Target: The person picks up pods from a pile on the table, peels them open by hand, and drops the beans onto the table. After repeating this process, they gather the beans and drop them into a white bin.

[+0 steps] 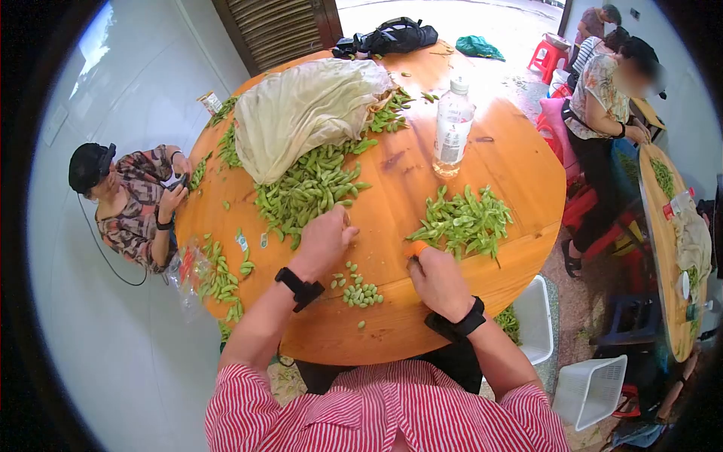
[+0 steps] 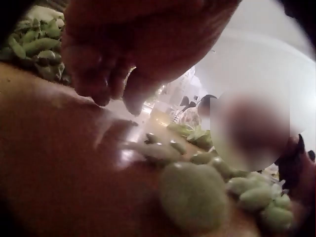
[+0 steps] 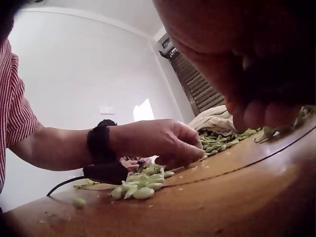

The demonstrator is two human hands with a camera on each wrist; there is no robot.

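Above the bare wood beside the large pile of green soybean pods (image 1: 312,188), my left hand (image 1: 325,239) hangs palm down. In the left wrist view its fingertips (image 2: 101,96) point down near the table, and no pod shows between them. My right hand (image 1: 440,282) is curled near the table's front right, just below a smaller heap of pods (image 1: 467,220). A small orange thing (image 1: 416,248) shows at its thumb and forefinger; the rest is hidden by the hand. Between the hands lies a little group of shelled green beans (image 1: 363,294).
A pale cloth sack (image 1: 309,113) lies over the large pile. A clear bottle (image 1: 453,132) stands behind the smaller heap. More pods (image 1: 218,271) and a plastic bag (image 1: 187,271) lie at the left edge. White baskets (image 1: 591,388) are on the floor at right. Other people sit and stand around.
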